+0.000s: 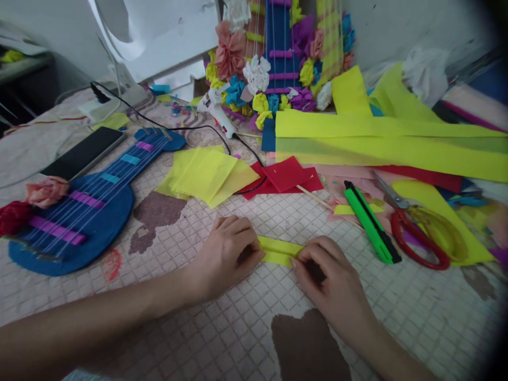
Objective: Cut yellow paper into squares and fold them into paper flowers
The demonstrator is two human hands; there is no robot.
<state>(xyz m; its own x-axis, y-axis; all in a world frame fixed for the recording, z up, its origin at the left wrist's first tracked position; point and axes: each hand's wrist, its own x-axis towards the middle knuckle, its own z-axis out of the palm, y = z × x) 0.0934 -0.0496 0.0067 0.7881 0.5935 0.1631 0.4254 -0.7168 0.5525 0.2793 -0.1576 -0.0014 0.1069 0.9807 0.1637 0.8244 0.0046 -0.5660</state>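
A small folded strip of yellow paper (280,251) stretches between my two hands, low over the patterned tablecloth. My left hand (230,254) pinches its left end, with thumb and fingers together. At the other end, the fingertips of my right hand (331,280) are closed on the strip. A crease runs along its length. Just beyond my hands lie a stack of yellow paper squares (210,172) and red paper squares (286,174). A thin wooden stick (313,196) reaches out from the red pieces toward the right.
Right of my hands lie a green box cutter (369,222) and red-handled scissors (416,233). A blue paper guitar (95,196) and a black phone (85,151) are at left. A corded glue gun (218,111) and long yellow paper (389,143) sit behind.
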